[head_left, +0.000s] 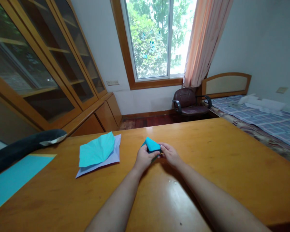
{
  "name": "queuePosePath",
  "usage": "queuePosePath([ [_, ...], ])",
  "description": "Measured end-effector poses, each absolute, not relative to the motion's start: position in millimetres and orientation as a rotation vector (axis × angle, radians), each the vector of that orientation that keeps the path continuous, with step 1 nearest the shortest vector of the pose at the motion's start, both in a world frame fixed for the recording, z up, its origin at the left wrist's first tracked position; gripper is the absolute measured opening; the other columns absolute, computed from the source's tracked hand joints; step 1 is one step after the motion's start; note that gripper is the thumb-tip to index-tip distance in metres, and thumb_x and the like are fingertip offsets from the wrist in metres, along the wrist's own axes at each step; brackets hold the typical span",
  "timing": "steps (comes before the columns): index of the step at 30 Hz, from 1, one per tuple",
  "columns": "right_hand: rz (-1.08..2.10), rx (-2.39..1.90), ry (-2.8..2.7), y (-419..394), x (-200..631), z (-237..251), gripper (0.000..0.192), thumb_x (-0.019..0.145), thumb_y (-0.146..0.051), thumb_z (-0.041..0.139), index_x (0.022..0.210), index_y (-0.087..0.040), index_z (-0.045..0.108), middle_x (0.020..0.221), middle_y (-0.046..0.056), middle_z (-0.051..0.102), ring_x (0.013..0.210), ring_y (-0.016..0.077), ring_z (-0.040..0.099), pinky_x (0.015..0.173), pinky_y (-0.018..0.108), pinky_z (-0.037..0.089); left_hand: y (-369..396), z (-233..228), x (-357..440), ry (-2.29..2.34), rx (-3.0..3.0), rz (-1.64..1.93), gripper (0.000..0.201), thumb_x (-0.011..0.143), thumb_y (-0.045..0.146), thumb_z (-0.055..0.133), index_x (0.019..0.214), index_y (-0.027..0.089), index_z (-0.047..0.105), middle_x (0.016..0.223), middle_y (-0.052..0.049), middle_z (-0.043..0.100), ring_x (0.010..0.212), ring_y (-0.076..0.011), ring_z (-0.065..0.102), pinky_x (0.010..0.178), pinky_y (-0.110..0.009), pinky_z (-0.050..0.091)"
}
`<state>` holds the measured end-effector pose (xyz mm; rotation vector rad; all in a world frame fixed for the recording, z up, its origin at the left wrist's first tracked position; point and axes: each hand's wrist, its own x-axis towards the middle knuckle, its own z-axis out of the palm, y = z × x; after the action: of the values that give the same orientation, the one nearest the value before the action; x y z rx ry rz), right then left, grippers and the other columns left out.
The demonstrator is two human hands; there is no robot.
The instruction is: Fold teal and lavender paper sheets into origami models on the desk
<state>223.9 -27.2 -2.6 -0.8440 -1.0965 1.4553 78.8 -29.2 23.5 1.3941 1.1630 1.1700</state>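
A small folded piece of blue paper (150, 144) is held between my two hands, just over the middle of the wooden table (198, 148). My left hand (144, 159) grips its left and lower side, thumb across the front. At its right corner, my right hand (170, 154) pinches the edge with thumb and fingers. The paper has a pointed top and a dark gap or fold under the front flap; its underside is partly hidden by my fingers. To the left lies a creased turquoise sheet (96, 149) on top of a lilac sheet (117, 154).
A turquoise sheet with a yellow edge (16, 180) lies at the table's left, beside a dark, long, rounded object (26, 143). Beyond the table stand a glass-door cabinet (74, 100), a brown armchair (187, 101) and a bed (263, 112) with white items on it.
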Motion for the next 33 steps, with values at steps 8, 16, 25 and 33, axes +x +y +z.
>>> queuePosePath([
  [8,1.508,-0.860,-1.098,-31,219,2,0.040,0.069,-0.053,0.068,0.092,-0.021,0.063,0.076,-0.001,0.063,0.059,0.0120,0.058,0.052,0.025,0.052,-32,20,87,1.323,1.416,1.381,0.047,0.057,0.038,0.078,0.090,0.014,0.055,0.077,-0.001,0.062,0.067,-0.0145,0.057,0.061,-0.024,0.046],
  [16,1.455,-0.896,-1.088,-30,219,2,0.040,0.068,-0.052,0.069,0.091,-0.019,0.063,0.076,0.000,0.062,0.061,0.0121,0.058,0.051,0.025,0.053,-33,10,87,1.516,1.572,1.414,0.043,0.080,0.053,0.055,0.100,0.016,0.054,0.082,-0.004,0.061,0.072,-0.0178,0.058,0.067,-0.029,0.046],
  [25,1.342,-0.910,-1.147,-28,218,-3,0.034,0.072,-0.047,0.065,0.091,-0.020,0.063,0.077,0.000,0.061,0.064,0.0133,0.057,0.051,0.025,0.053,-28,3,84,1.406,1.491,1.385,0.048,0.085,0.060,0.043,0.083,0.015,0.062,0.074,-0.006,0.064,0.069,-0.0191,0.060,0.064,-0.028,0.046],
  [33,1.284,-0.923,-1.209,-28,218,-5,0.028,0.075,-0.043,0.061,0.093,-0.021,0.063,0.080,0.001,0.062,0.061,0.0136,0.055,0.053,0.027,0.051,-28,9,81,1.556,1.667,1.461,0.047,0.089,0.047,0.045,0.119,0.013,0.058,0.105,-0.012,0.062,0.100,-0.0225,0.058,0.089,-0.034,0.045],
])
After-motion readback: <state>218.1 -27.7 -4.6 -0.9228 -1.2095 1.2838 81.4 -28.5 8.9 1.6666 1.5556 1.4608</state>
